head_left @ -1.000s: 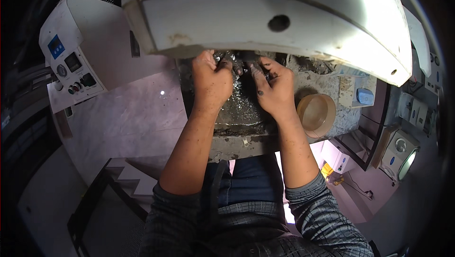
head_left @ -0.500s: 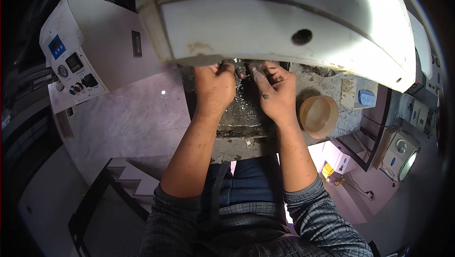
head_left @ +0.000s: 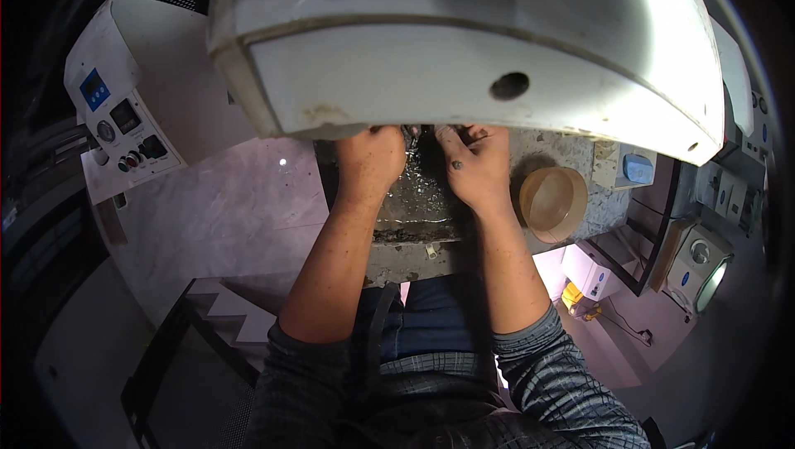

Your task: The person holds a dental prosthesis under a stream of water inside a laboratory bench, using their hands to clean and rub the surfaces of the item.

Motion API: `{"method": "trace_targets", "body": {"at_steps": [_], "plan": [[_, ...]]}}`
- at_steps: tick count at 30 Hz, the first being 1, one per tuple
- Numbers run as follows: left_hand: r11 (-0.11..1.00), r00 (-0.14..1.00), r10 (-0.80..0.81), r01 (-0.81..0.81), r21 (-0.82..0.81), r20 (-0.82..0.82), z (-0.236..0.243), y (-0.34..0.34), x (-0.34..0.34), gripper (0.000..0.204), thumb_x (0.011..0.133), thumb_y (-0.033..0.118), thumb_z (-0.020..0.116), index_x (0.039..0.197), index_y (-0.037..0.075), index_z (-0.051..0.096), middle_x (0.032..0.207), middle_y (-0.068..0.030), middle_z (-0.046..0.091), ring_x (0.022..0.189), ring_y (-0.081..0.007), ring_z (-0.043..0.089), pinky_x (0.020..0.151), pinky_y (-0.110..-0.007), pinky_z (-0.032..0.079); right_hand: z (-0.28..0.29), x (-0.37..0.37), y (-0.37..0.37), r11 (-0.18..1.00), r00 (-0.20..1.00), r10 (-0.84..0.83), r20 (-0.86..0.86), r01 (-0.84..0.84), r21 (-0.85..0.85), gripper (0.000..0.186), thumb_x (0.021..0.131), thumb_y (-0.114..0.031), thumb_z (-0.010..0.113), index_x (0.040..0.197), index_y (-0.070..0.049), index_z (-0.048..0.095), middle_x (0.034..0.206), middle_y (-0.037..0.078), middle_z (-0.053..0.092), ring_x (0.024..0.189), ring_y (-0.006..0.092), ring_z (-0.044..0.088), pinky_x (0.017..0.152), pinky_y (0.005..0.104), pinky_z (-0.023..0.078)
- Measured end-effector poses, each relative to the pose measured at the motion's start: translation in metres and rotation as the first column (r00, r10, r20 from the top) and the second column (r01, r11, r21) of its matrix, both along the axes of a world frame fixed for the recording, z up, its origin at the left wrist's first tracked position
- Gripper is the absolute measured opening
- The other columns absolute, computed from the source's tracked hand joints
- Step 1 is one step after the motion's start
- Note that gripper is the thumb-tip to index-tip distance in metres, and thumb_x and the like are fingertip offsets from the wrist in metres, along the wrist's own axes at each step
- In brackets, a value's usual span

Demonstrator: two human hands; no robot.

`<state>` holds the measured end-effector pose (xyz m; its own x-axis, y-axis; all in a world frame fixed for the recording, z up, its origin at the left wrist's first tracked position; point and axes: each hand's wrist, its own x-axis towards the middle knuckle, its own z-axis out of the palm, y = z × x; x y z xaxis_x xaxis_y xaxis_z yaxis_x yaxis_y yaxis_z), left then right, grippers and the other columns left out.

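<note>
My left hand [head_left: 368, 159] is curled, its fingertips hidden under the front edge of a white machine housing [head_left: 373, 81]. My right hand [head_left: 479, 163] is beside it, thumb and index bent toward the same spot, grey wet grime on the fingers and a dark patch near the thumb's base. What the two hold is hidden by the housing. Beneath them lies a wet, dark, muddy trough [head_left: 422, 196] with glinting water, set in a grimy grey bench [head_left: 402, 259]. A round tan bowl [head_left: 551, 201] stands just right of my right forearm.
Farther right are a pale holder with a blue block [head_left: 636, 168] and a small white machine with a lit round opening [head_left: 694, 267]. A white control unit [head_left: 124, 118] with dials and buttons stands at left, beside a pale marbled surface [head_left: 248, 209]. A dark frame [head_left: 174, 325] is at lower left.
The housing's lower edge sits lower in the picture, covering more of both hands' fingers. My hands remain in nearly the same place, with fingers bent.
</note>
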<state>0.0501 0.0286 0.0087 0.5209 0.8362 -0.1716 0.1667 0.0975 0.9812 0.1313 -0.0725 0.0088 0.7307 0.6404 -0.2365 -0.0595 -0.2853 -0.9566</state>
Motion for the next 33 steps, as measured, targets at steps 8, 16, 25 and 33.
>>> {"method": "trace_targets", "body": {"at_steps": [8,16,25,33], "plan": [[0.980,0.995,-0.054,0.069,0.188,-0.080,0.007,-0.001,0.002,0.017,0.076,-0.010,0.045,0.083,-0.003,0.059,0.076,-0.0098,0.062,0.071,-0.0201,0.060,0.064,-0.032,0.046,0.000,0.000,-0.004,0.999,0.999,-0.039,0.002,0.039,-0.012,0.011,0.083,0.000,0.059,0.089,0.006,0.067,0.080,0.009,0.069,0.068,0.0087,0.060,0.064,0.0238,0.046],[0.984,0.990,-0.121,0.129,0.123,-0.069,-0.012,0.004,-0.005,0.023,0.075,-0.013,0.047,0.096,-0.005,0.053,0.089,-0.0077,0.059,0.078,-0.0130,0.058,0.067,-0.024,0.044,-0.009,-0.001,-0.004,0.997,0.996,-0.074,0.058,0.072,0.038,0.010,0.081,0.000,0.061,0.087,0.005,0.067,0.078,0.009,0.069,0.071,0.0092,0.060,0.065,0.0252,0.047],[0.997,0.999,0.025,-0.023,0.067,-0.028,-0.022,-0.012,-0.005,0.024,0.076,-0.013,0.048,0.098,-0.004,0.054,0.092,-0.0073,0.061,0.080,-0.0156,0.059,0.071,-0.028,0.045,0.000,0.000,-0.006,0.999,0.997,-0.037,0.070,0.036,0.010,0.012,0.079,0.002,0.061,0.089,0.005,0.066,0.082,0.011,0.069,0.074,0.0115,0.062,0.069,0.0261,0.047],[0.984,0.998,0.015,-0.004,0.178,-0.060,-0.013,-0.009,-0.007,0.015,0.082,0.003,0.050,0.090,-0.003,0.062,0.085,-0.0188,0.064,0.082,-0.0370,0.061,0.074,-0.042,0.047,0.002,-0.001,-0.004,0.999,0.996,-0.050,0.073,0.049,0.010,0.013,0.078,0.004,0.060,0.089,0.004,0.067,0.083,0.011,0.069,0.079,0.0151,0.064,0.073,0.0277,0.048]]}}
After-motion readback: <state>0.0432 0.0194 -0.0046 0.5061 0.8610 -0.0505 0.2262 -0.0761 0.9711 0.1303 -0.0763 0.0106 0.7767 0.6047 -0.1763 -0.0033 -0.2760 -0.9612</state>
